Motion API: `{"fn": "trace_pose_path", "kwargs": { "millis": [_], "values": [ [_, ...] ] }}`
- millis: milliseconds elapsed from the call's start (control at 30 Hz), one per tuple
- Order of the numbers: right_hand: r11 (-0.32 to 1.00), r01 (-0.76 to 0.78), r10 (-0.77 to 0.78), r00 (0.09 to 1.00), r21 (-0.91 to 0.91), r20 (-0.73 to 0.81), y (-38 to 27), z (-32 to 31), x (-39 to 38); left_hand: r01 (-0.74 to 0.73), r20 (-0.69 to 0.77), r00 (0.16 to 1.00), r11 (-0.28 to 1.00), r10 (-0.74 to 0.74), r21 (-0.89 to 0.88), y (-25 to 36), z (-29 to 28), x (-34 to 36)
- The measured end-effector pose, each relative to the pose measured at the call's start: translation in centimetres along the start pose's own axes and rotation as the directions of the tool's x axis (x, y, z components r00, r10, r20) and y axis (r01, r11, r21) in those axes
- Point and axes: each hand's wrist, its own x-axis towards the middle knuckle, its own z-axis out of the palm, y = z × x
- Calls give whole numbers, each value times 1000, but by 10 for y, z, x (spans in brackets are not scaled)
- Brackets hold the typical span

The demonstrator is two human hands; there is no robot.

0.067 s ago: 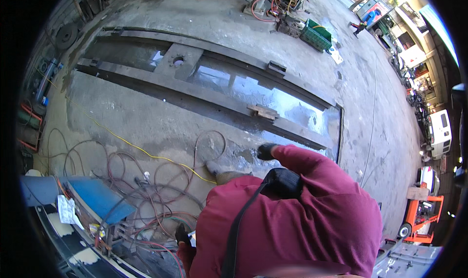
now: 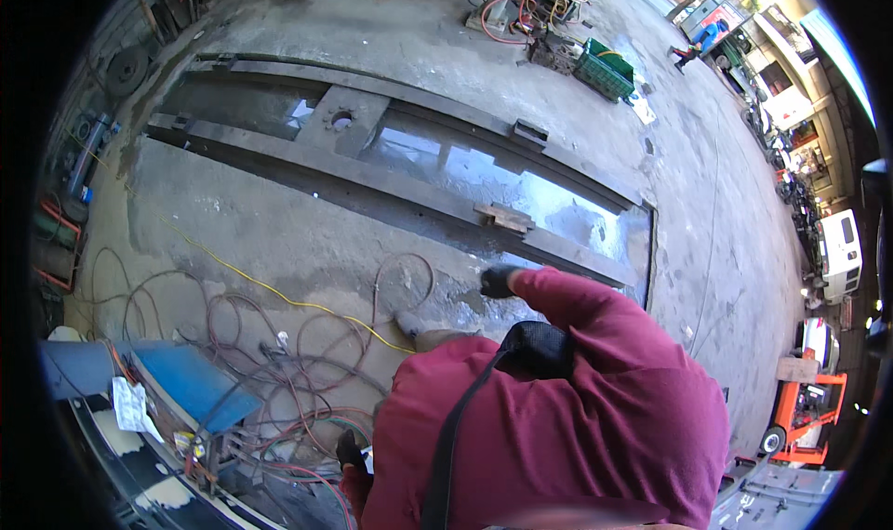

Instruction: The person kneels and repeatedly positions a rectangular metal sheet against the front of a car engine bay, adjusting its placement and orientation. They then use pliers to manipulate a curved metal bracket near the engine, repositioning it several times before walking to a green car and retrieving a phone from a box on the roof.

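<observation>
My right hand (image 2: 499, 282), in a dark glove, is held out in front of me above the concrete, near the close edge of a long floor pit. Its fingers look bent, but the dark glove hides how far, and no object shows in it. Low at my left side hangs my left hand (image 2: 351, 449), gloved in dark too, above a tangle of hoses (image 2: 302, 367). A small pale thing (image 2: 368, 459) shows beside it; whether the hand touches it I cannot tell. One of my shoes (image 2: 406, 322) is on the floor next to a yellow hose (image 2: 307, 303).
Steel rails (image 2: 372, 178) span the pit, which has shiny wet patches; a wood block (image 2: 505, 218) lies on the nearer rail. A blue panel (image 2: 191, 381) stands at left. Beyond are a green crate (image 2: 605, 70), a distant person (image 2: 704, 39) and an orange machine (image 2: 807, 414) at right.
My right hand has shifted slightly left and forward. My left hand remains low at my side, almost in the same place.
</observation>
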Motion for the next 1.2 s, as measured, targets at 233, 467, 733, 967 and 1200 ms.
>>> {"fn": "trace_pose_path", "kwargs": {
  "millis": [233,467,733,967,1200],
  "values": [
    [887,454,-375,814,84,-443,-159,-273,113,-274,-23,952,886,304,374,2,-53,52],
    [716,692,-617,687,86,-384,-365,-414,163,-224,-197,937,930,288,292,49,-101,136],
    [628,776,-739,617,55,-270,-583,-530,231,-61,-263,964,993,33,-97,190,-301,296],
    [512,816,-794,569,269,-213,-718,-621,292,-541,-362,840,667,403,-512,451,-511,314],
    [386,800,-912,406,460,61,-819,-716,414,-803,-503,593,416,628,-428,619,-645,363]
  ]
}}
